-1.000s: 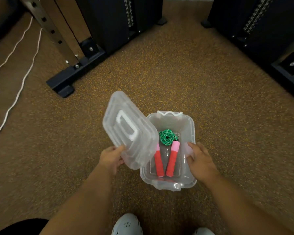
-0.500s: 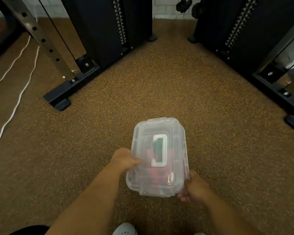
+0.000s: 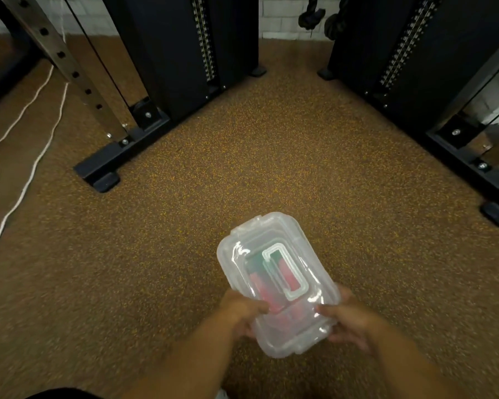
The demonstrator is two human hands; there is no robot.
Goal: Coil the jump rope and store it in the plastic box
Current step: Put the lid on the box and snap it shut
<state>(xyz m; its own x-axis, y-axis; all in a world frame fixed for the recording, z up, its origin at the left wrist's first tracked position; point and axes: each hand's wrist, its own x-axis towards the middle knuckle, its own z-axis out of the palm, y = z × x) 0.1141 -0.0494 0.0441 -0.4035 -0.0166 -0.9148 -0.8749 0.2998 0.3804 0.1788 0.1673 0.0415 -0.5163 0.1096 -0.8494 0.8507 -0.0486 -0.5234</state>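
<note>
The clear plastic box (image 3: pixel 271 234) is held above the floor with its lid on. Through the lid I see the jump rope (image 3: pixel 267 286) inside: red handles and a blurred patch of green rope. A white handle loop lies flat on the lid. My left hand (image 3: pixel 242 312) grips the box's near left side with the thumb on the lid. My right hand (image 3: pixel 346 321) grips the near right corner, thumb on top. The box is turned slightly, its far end pointing up and left.
Brown speckled rubber floor (image 3: pixel 242 168) all around. A black machine base with a steel upright (image 3: pixel 118 148) stands at the left, another black frame (image 3: pixel 458 145) at the right. White cords (image 3: pixel 26 180) run along the floor at far left.
One second ago the lid was open in my left hand and the rope lay exposed. The lid has since come down onto the box, and both hands have shifted to its near end.
</note>
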